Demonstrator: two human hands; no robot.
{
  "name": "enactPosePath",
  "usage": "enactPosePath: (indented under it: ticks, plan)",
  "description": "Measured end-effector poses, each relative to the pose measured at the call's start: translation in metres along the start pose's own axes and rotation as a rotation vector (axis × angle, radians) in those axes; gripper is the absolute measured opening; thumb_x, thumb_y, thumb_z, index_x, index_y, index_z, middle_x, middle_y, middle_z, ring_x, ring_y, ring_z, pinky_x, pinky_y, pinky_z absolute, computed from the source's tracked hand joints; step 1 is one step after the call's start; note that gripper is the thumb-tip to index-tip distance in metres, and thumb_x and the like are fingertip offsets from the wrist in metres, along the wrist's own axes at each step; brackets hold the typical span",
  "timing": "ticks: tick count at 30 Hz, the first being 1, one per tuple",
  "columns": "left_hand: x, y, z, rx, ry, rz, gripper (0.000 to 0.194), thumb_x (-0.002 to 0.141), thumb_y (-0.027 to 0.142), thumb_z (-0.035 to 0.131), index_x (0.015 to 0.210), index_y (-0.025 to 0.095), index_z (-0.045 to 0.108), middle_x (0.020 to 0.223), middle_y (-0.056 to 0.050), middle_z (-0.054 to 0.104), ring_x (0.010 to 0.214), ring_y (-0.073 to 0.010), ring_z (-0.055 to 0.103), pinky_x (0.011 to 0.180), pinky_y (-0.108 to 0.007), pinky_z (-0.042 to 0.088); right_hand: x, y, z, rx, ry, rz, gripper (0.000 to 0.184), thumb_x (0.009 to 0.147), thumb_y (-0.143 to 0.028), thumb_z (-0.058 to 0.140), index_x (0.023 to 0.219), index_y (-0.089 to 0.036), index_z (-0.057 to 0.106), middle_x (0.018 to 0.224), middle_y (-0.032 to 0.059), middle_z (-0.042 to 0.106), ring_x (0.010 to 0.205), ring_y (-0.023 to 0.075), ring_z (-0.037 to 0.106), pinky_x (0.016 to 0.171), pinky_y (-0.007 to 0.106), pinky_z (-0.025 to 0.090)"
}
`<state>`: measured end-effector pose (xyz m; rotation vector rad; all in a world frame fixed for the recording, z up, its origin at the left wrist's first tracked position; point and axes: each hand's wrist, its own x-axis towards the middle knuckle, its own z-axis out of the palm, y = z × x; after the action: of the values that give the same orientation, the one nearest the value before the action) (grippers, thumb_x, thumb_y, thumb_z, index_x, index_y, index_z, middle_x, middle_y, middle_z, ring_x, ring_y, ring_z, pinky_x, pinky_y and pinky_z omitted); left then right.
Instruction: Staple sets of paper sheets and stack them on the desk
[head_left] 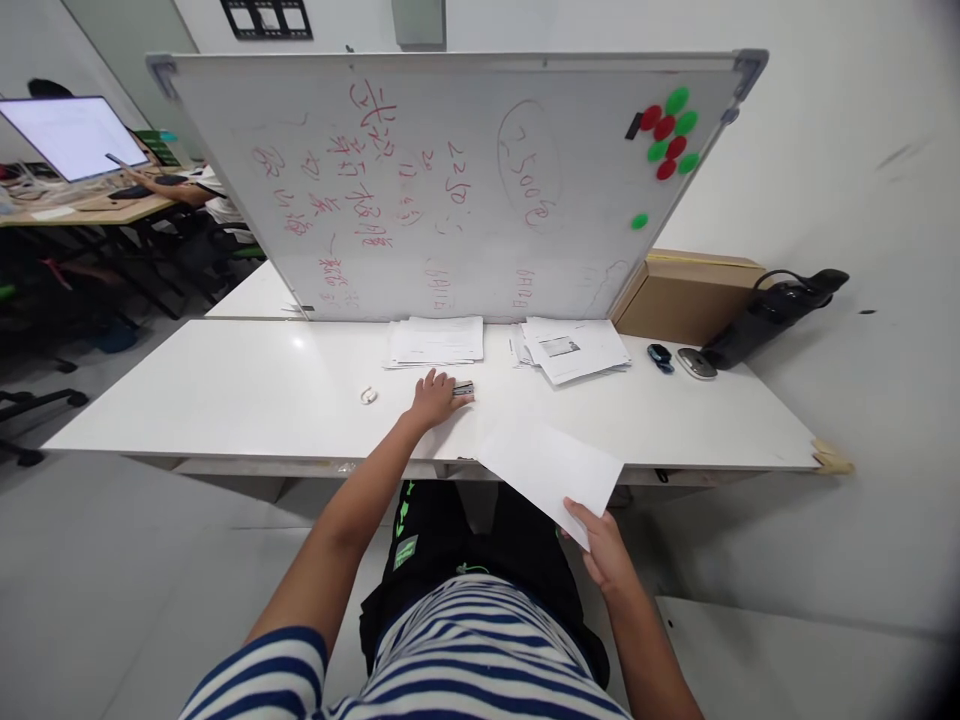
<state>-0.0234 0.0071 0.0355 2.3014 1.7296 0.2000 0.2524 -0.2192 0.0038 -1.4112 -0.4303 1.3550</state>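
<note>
My left hand (433, 402) is down on the white desk, its thumb and fingers closed around a small dark and silver stapler (464, 388). Part of the stapler is hidden under the hand. Between the thumb and fingers of my right hand (602, 548) is the near right corner of a blank white paper (553, 466). The paper hangs tilted over the desk's front edge, its far end reaching above the desktop. Whether it is one sheet or more I cannot tell. Behind my left hand lies a stack of papers (439, 341).
A second, uneven paper pile (592, 345) lies to the right. The whiteboard (465, 200) stands along the desk's back. At right are a cardboard box (679, 300), dark bottle (765, 318), mouse (696, 363) and watch (660, 357). A small white loop (368, 396) lies left. Another person's arm (169, 188) shows far left.
</note>
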Motion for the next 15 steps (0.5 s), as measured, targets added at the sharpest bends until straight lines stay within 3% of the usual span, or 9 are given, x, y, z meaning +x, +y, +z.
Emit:
enactPosePath:
  ticks: [3, 7, 15]
  plan:
    - [-0.006, -0.002, 0.013, 0.017, 0.052, 0.031, 0.042, 0.091, 0.048, 0.043, 0.122, 0.020, 0.049, 0.138, -0.011, 0.047, 0.137, -0.0319, 0.026, 0.106, -0.046, 0.026, -0.001, -0.004, -0.002, 0.022, -0.071, 0.023, 0.037, 0.064, -0.031, 0.077, 0.096, -0.017, 0.064, 0.085, 0.0019, 0.068, 0.062, 0.0145, 0.057, 0.043, 0.023, 0.042]
    - [-0.020, 0.004, 0.017, -0.074, 0.135, 0.056, 0.040, 0.086, 0.041, 0.055, 0.120, 0.020, 0.050, 0.122, -0.010, 0.058, 0.120, -0.0274, 0.047, 0.099, -0.038, 0.034, 0.005, -0.008, -0.001, -0.020, -0.152, 0.041, 0.033, 0.065, -0.031, 0.076, 0.092, -0.017, 0.064, 0.078, 0.0020, 0.066, 0.057, 0.0138, 0.053, 0.042, 0.023, 0.039]
    - [-0.037, 0.007, 0.022, -0.221, 0.252, 0.103, 0.035, 0.082, 0.025, 0.059, 0.117, 0.021, 0.053, 0.114, -0.007, 0.062, 0.104, -0.0255, 0.056, 0.092, -0.037, 0.041, 0.019, -0.021, 0.002, -0.106, -0.216, 0.090, 0.040, 0.062, -0.033, 0.078, 0.094, -0.013, 0.067, 0.080, 0.0041, 0.068, 0.058, 0.0129, 0.054, 0.042, 0.022, 0.039]
